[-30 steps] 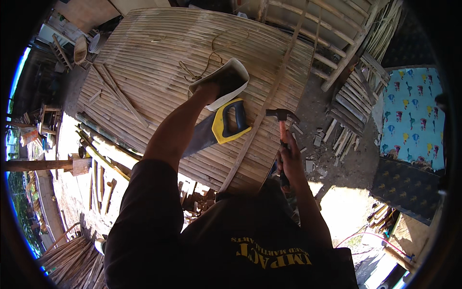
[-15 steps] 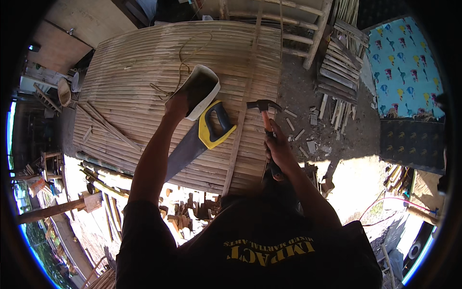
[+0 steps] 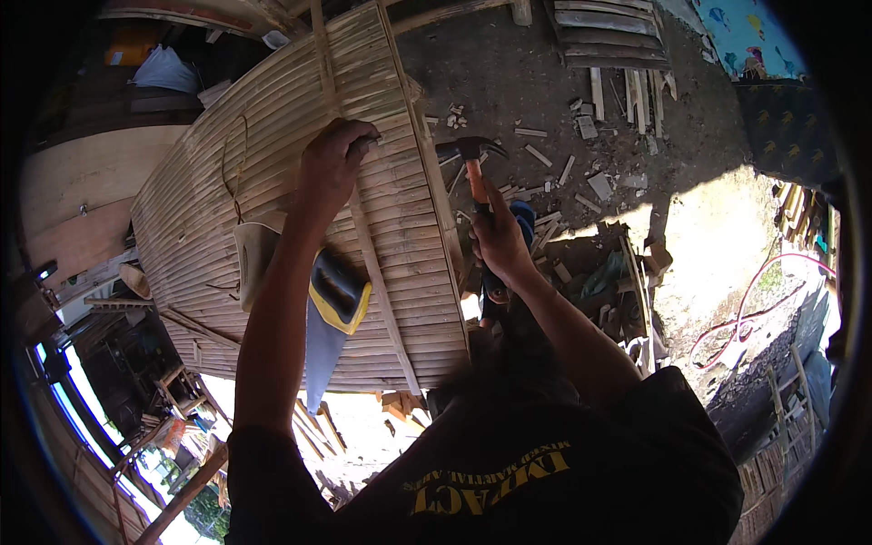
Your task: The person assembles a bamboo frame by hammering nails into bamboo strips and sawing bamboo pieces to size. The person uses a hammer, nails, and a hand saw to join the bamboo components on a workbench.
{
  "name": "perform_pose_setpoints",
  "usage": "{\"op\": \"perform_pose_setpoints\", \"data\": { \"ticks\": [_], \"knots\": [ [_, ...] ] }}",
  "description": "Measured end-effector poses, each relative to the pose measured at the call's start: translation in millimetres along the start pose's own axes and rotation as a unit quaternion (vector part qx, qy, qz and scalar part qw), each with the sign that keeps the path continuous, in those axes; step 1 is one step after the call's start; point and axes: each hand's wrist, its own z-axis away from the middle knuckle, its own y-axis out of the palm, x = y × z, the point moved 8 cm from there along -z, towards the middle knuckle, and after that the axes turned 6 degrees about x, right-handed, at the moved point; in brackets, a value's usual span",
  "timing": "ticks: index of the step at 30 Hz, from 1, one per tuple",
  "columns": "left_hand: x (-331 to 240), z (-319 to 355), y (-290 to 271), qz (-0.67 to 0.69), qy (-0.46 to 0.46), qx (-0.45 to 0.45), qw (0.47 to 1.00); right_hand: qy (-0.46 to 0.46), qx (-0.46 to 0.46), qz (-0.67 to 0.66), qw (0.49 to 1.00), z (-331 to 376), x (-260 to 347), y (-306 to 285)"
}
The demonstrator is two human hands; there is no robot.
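My left hand [image 3: 332, 165] is raised over a table-like surface of bamboo slats [image 3: 413, 245], close to a long thin strip [image 3: 371, 250] running across the slats. Its fingers are pressed together; whatever they may hold is too small to make out. My right hand [image 3: 500, 238] is closed around the dark and orange handle of a claw hammer [image 3: 476, 173], its head up, just beyond the slats' right edge. Beneath my left forearm lies a handsaw [image 3: 348, 313] with a yellow and black handle. A pale open container [image 3: 254, 259] sits beside it, partly hidden by that forearm.
A thin cord [image 3: 225, 177] lies on the slats behind the container. Wood offcuts [image 3: 536, 154] litter the dirt floor on the right, near a stack of slats [image 3: 609, 36]. Farther right, a pink hose [image 3: 740, 318] curls over sunlit ground.
My left hand has come out of the container and moved over the slats toward the right, fingers closed. My view has turned right. The hammer stays in my right hand.
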Motion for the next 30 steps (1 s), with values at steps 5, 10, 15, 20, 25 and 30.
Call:
{"op": "perform_pose_setpoints", "data": {
  "ticks": [5, 10, 15, 20, 25, 30],
  "knots": [
    [15, -129, 74, -0.200, -0.025, 0.187, 0.961, 0.091, -0.007, -0.140, 0.986, -27, -9, -28],
    [49, -162, 115, -0.404, 0.068, 0.379, 0.829, 0.027, -0.057, -0.176, 0.982, -47, 3, -41],
    [67, -162, 117, -0.374, 0.058, 0.379, 0.844, -0.050, -0.116, -0.175, 0.976, -61, 32, -40],
    [71, -163, 116, -0.378, 0.056, 0.372, 0.846, -0.074, -0.106, -0.117, 0.985, -75, 48, -31],
    [71, -165, 120, -0.393, 0.049, 0.393, 0.830, -0.058, -0.082, -0.119, 0.988, -80, 43, -31],
    [63, -164, 118, -0.386, 0.030, 0.422, 0.820, -0.027, 0.021, -0.087, 0.996, -81, 39, -24]
  ]
}}
